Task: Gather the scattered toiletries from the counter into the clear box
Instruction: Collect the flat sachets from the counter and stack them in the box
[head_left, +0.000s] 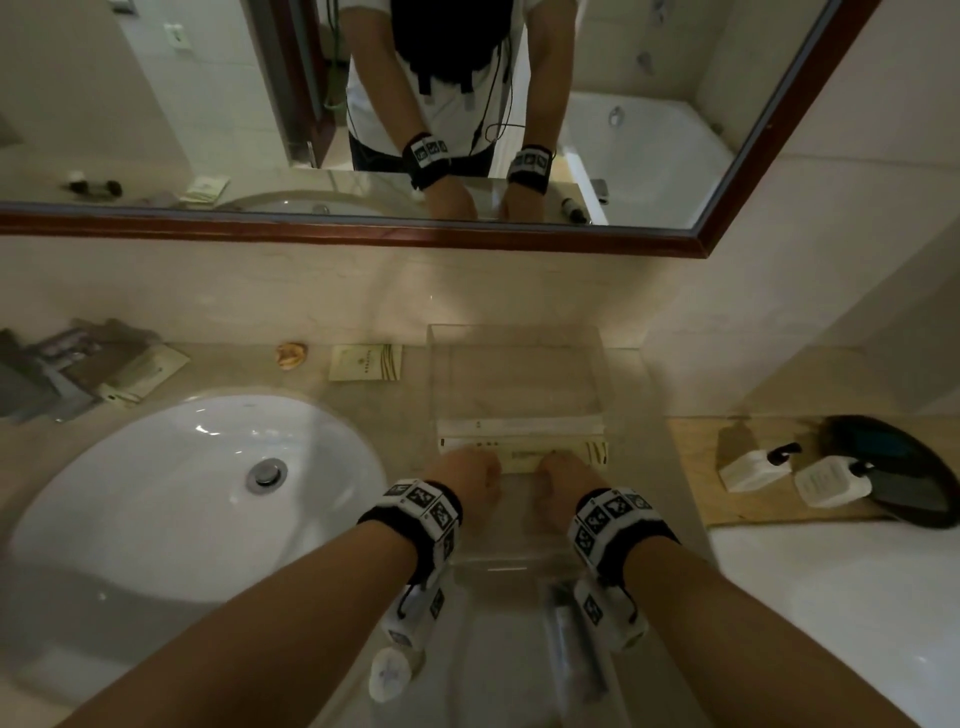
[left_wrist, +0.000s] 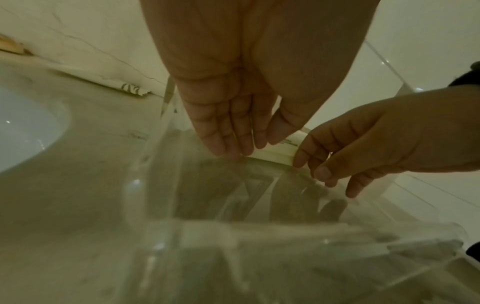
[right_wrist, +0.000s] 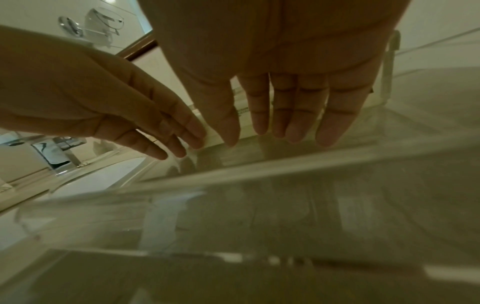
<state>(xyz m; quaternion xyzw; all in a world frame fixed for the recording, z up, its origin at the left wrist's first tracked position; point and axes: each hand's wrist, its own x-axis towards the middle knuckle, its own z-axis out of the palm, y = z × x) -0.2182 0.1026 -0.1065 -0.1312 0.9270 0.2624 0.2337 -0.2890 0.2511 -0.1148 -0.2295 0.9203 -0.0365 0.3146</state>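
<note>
Marble counter (head_left: 363, 415) beside the sink (head_left: 171, 483) carries the clear box (head_left: 519, 364), inside which my left hand (head_left: 465, 480) and right hand (head_left: 563, 480), fingers straight, press a cream packet (head_left: 524, 453) flat mid-box; next, by my judgement: withdraw and fetch the sachet (head_left: 366, 362) at the counter's back edge.

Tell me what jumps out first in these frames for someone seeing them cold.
Both hands, left hand and right hand, reach into the clear box beside the white sink, straight fingers on a long cream carton. A big mirror above reflects the person. More cream packets lie at the back of the counter.
</note>
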